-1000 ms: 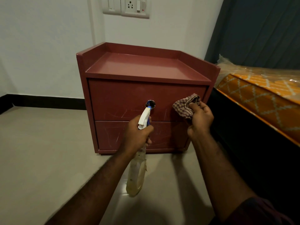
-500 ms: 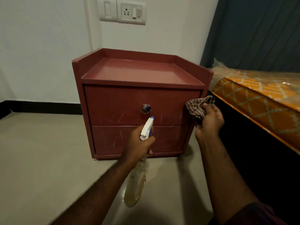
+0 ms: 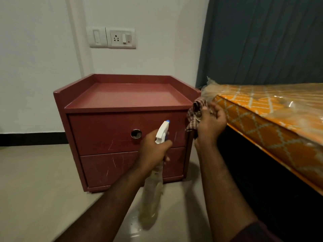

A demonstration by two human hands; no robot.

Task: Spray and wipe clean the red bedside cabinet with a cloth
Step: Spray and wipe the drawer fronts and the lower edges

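The red bedside cabinet (image 3: 111,137) stands on the floor against the white wall, with a raised rim round its top and two scratched drawer fronts. A round metal pull (image 3: 136,133) sits in the upper drawer. My left hand (image 3: 153,151) grips the neck of a clear spray bottle (image 3: 152,198) with a white and blue nozzle, held in front of the drawers. My right hand (image 3: 210,126) holds a checked cloth (image 3: 195,114) bunched at the cabinet's upper right front corner.
An orange patterned mattress (image 3: 272,130) wrapped in plastic lies right of the cabinet, close to my right hand, with darkness under it. A dark curtain (image 3: 262,41) hangs behind. A switch and socket plate (image 3: 112,38) is on the wall. Beige floor tiles (image 3: 35,180) spread to the left.
My right hand has carried the cloth from the upper drawer front rightward and up to the cabinet's top right corner. The view has pulled back and tilted up. My left hand keeps the bottle.
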